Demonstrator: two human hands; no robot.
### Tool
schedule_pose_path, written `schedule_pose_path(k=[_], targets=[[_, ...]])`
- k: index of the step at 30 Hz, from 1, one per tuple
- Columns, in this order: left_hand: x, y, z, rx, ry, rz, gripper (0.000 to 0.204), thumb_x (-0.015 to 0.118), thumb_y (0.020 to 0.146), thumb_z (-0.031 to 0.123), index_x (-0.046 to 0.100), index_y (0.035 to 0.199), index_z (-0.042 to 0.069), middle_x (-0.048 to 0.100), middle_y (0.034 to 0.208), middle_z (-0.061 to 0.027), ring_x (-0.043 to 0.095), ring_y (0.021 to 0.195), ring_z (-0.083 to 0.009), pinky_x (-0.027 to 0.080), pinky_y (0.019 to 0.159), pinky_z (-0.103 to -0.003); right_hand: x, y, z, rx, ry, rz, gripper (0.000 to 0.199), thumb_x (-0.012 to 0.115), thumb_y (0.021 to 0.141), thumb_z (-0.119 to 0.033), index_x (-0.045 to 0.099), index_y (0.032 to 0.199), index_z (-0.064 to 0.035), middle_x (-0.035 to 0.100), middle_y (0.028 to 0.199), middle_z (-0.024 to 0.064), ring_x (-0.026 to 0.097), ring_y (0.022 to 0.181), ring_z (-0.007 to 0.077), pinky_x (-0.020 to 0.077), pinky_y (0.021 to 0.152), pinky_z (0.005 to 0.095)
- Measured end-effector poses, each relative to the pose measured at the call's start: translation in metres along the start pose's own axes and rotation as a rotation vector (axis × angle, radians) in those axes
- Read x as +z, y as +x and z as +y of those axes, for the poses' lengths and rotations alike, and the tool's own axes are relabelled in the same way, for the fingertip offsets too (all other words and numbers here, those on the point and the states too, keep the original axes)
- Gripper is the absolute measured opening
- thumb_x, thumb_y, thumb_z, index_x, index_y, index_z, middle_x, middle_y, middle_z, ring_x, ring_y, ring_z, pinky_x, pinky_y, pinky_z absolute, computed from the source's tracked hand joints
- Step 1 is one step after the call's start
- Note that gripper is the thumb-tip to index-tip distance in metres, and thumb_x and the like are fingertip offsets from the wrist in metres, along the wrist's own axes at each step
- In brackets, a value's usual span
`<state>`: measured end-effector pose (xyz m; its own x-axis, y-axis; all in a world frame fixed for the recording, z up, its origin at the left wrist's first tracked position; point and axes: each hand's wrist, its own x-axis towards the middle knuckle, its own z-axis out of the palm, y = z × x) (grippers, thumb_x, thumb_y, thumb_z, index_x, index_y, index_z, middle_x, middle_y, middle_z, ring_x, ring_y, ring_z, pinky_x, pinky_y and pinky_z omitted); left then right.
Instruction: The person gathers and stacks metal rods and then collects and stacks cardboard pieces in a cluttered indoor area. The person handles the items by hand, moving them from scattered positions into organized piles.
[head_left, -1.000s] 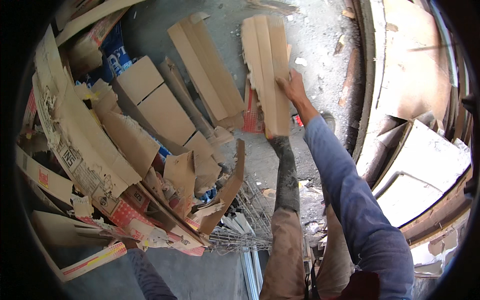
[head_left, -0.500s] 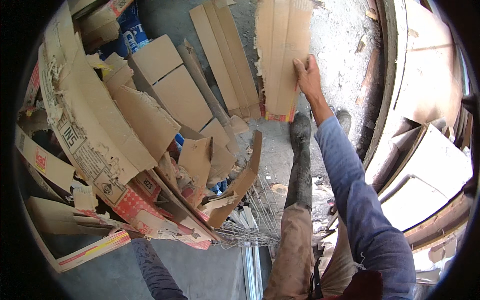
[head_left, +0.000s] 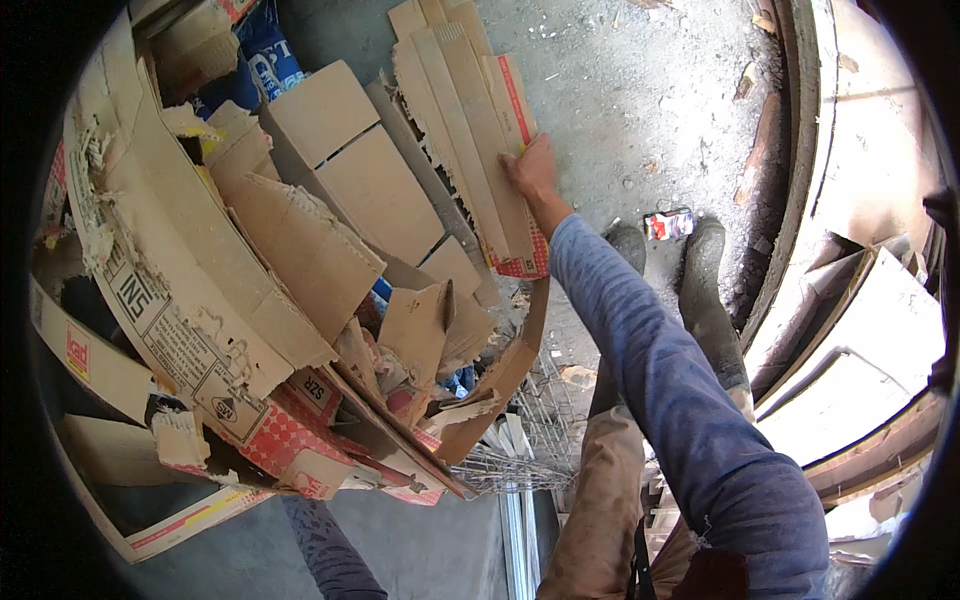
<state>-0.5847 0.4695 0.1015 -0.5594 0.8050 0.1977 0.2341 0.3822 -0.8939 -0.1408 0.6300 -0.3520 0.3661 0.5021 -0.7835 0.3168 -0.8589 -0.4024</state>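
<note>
Head view: my right hand (head_left: 532,172) grips a long flattened cardboard strip (head_left: 470,130), tan and ribbed with a red-printed edge, fingers clamped on its right side. It lies over the cardboard pile (head_left: 300,250) above the concrete floor (head_left: 640,90). My left hand isn't visible.

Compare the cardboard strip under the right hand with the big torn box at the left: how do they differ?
The strip is long, narrow and flat, lying on the concrete floor with the right hand on it; the torn box is wide and bent, resting on the pile, untouched. The strip's edges are mostly straight; the box's are ragged. Both are brown cardboard with some red print.
</note>
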Motion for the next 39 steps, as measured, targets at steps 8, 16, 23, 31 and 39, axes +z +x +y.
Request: schedule_pose_path(k=[8,16,23,31,39], targets=[[-0.001,0.000,0.005,-0.005,-0.015,-0.017,0.085,0.049,0.101,0.067,-0.001,0.166,0.044,-0.009,0.176,-0.0039,0.000,0.157,-0.0532,0.003,0.118,-0.079,-0.029,0.042,0.018,0.081,0.375,-0.676,0.051,0.087,0.084,-0.028,0.071,0.120,0.0044,0.077,0.105,0.0194,0.075,0.090,0.0294,0.0590,0.082,0.0410],[0.001,0.003,0.007,-0.007,-0.002,-0.025,0.086,0.049,0.100,0.068,-0.001,0.166,0.045,-0.009,0.176,-0.0042,0.000,0.157,-0.0543,0.001,0.118,-0.079,-0.023,0.023,0.026,-0.102,0.368,-0.549,0.038,0.078,0.092,-0.023,0.072,0.118,0.0043,0.077,0.102,0.0155,0.073,0.086,0.0213,0.0577,0.079,0.0366],[-0.019,0.046,0.039,-0.044,0.249,-0.175,0.087,0.049,0.099,0.069,-0.002,0.166,0.045,-0.010,0.176,-0.0045,0.000,0.156,-0.0552,0.000,0.118,-0.078,-0.167,-0.066,0.079,0.006,0.345,-0.051,0.046,0.077,0.092,-0.033,0.072,0.110,0.0088,0.076,0.092,0.0177,0.072,0.083,0.0225,0.0561,0.076,0.0383],[-0.073,0.075,0.013,0.059,-0.453,-0.350,0.075,0.038,0.104,0.067,0.005,0.167,0.044,-0.007,0.177,-0.0069,0.000,0.155,-0.0575,-0.001,0.118,-0.076,-0.381,-0.224,0.037,-0.093,0.631,0.010,0.031,0.074,0.095,-0.021,0.074,0.110,0.0063,0.076,0.096,0.0125,0.070,0.081,0.0163,0.0570,0.073,0.0319],[-0.101,0.095,-0.057,0.293,-1.165,-0.528,0.071,0.030,0.108,0.059,0.023,0.166,0.018,0.020,0.171,-0.0160,0.022,0.154,-0.0460,0.012,0.124,-0.058,-0.375,-0.402,-0.111,-0.315,0.404,-0.335,0.037,0.077,0.093,-0.037,0.077,0.093,0.0001,0.066,0.066,0.0018,0.059,0.061,0.0099,0.0486,0.055,0.0336]])
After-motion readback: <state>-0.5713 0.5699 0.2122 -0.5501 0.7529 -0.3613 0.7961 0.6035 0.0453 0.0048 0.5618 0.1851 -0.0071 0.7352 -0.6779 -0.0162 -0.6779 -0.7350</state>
